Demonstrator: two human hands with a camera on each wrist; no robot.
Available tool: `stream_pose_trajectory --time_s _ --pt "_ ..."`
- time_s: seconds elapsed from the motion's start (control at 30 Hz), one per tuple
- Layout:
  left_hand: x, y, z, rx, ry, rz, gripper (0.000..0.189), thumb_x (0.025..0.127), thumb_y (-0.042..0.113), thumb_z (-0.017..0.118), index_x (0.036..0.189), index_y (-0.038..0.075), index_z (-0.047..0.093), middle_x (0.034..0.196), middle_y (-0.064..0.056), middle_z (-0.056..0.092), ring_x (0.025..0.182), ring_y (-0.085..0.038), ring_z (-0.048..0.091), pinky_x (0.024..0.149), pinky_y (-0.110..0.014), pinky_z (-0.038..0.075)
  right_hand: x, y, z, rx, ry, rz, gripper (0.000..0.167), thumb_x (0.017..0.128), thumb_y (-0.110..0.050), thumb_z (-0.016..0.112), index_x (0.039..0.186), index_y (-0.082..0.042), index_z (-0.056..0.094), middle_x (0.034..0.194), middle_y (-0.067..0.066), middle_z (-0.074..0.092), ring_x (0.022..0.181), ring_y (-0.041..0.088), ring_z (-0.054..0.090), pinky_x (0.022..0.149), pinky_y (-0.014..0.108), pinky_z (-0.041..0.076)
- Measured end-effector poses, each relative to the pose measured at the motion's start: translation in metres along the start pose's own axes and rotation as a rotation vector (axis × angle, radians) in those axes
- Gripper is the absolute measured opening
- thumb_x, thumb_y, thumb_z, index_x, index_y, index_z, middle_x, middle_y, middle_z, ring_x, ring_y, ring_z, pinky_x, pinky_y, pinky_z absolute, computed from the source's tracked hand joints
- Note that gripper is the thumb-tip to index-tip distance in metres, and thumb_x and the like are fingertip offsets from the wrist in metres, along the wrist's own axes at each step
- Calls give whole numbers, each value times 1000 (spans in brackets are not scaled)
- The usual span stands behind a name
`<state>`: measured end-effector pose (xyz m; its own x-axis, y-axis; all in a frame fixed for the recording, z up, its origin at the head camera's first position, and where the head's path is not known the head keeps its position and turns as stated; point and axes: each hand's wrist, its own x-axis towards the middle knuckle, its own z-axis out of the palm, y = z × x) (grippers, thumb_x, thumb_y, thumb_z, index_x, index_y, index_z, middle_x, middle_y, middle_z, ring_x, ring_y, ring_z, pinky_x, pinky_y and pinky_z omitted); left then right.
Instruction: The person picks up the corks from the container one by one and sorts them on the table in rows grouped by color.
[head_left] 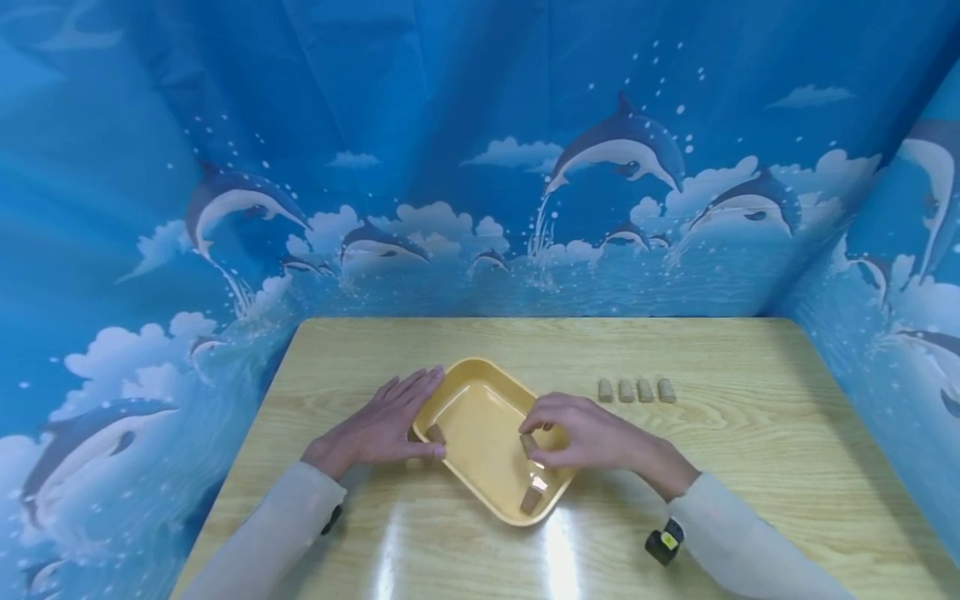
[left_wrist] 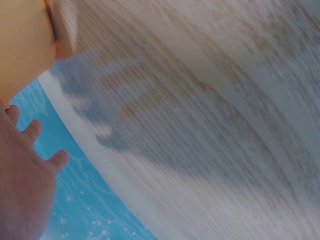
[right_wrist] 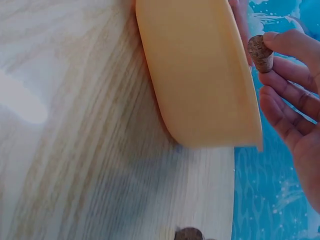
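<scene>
A yellow tray [head_left: 480,437] lies at an angle on the table. My left hand [head_left: 386,425] rests at its left rim with fingers stretched out; in the left wrist view the left hand [left_wrist: 25,175] shows only in part, beside the tray wall. Over the tray's right side, my right hand [head_left: 581,433] pinches a tapered cork stopper [right_wrist: 261,54] between thumb and fingertips. Inside the tray, one cork [head_left: 436,434] sits by the left wall near my left thumb, and another cork [head_left: 531,500] lies in the near corner.
Several corks [head_left: 626,391] stand in a row on the wood-grain table [head_left: 720,467], to the right of the tray. A blue dolphin-print curtain [head_left: 465,167] encloses the table at the back and sides.
</scene>
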<state>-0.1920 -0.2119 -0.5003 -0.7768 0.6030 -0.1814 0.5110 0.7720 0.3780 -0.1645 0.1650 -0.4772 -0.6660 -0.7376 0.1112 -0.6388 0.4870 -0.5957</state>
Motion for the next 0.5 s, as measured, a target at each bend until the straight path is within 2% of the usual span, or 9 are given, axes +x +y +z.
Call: stream_pose_trajectory --time_s 0.27,0.5 --pt "0 1 1 -8 -1 -11 118 95 76 68 178 27 0 186 6 0 172 -31 8 139 -63 8 -14 5 -14 3 62 55 30 99 -33 81 124 -18 79 120 -11 76 113 14 70 100 44 61" --pt "0 1 1 -14 3 -11 119 94 75 69 177 28 -1 186 7 1 172 -30 7 139 -62 8 -25 15 -22 2 112 90 31 96 -28 85 125 -18 79 120 -11 76 111 17 72 97 49 61"
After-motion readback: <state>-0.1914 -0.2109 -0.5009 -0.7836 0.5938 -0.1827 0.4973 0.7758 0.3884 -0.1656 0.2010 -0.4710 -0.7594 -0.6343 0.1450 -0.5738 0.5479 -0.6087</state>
